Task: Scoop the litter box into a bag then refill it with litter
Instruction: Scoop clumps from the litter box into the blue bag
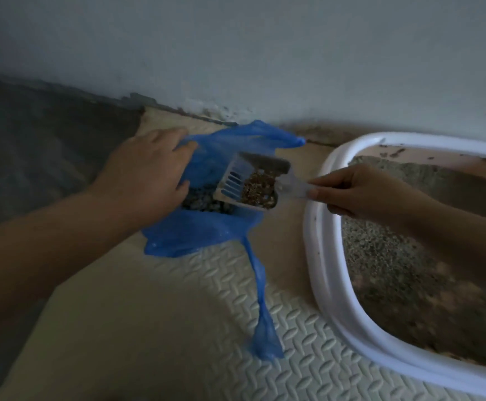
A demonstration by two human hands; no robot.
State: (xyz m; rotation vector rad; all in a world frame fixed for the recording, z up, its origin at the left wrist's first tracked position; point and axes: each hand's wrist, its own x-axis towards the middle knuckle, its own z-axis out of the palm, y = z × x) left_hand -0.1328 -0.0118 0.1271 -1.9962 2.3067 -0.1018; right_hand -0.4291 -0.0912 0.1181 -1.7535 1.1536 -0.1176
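Observation:
A blue plastic bag [207, 235] lies open on the mat, with dark clumps inside it. My left hand [146, 175] grips the bag's far-left rim and holds the mouth open. My right hand [357, 192] pinches the handle of a white slotted scoop [253, 183]. The scoop hangs over the bag's mouth, tilted, with brown litter in it. The white-rimmed litter box [322, 256] sits at the right, holding grey litter [395, 256] with bare patches of its floor showing.
A cream foam mat [178, 328] with a raised tread pattern covers the floor under the bag and box. A pale wall [236, 53] runs along the back. Dark carpet [33, 140] lies at the left.

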